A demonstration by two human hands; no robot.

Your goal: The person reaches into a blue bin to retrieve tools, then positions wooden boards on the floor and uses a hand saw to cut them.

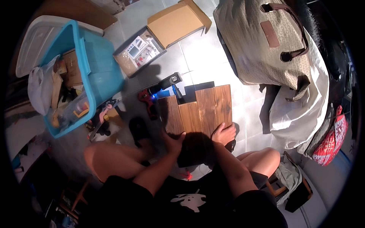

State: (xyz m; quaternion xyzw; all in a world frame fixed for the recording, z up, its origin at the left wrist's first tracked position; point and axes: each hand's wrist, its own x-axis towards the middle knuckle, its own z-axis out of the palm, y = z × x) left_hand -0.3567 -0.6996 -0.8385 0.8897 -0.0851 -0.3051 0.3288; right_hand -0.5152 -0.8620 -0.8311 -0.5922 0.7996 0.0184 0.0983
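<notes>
A brown wooden board (205,110) of several staggered planks lies in front of me, its near part in shadow. My left hand (173,140) grips its left side, thumb visible and fingers mostly hidden. Along its right side, my right hand (222,135) wraps its fingers round the edge. Just beyond the board's top-left corner lies a red and black drill (146,98) with a blue light on. Its silver and black attachment (173,79) reaches toward the board's upper edge.
Left are a blue tub (104,64) with clutter, its pale lid (36,36) and scattered tools (106,110). An open cardboard box (171,19) lies ahead. A beige bag (254,45), white sack (294,121) and red patterned fabric (330,140) line the right. A dark sandal (137,131) sits left of the board.
</notes>
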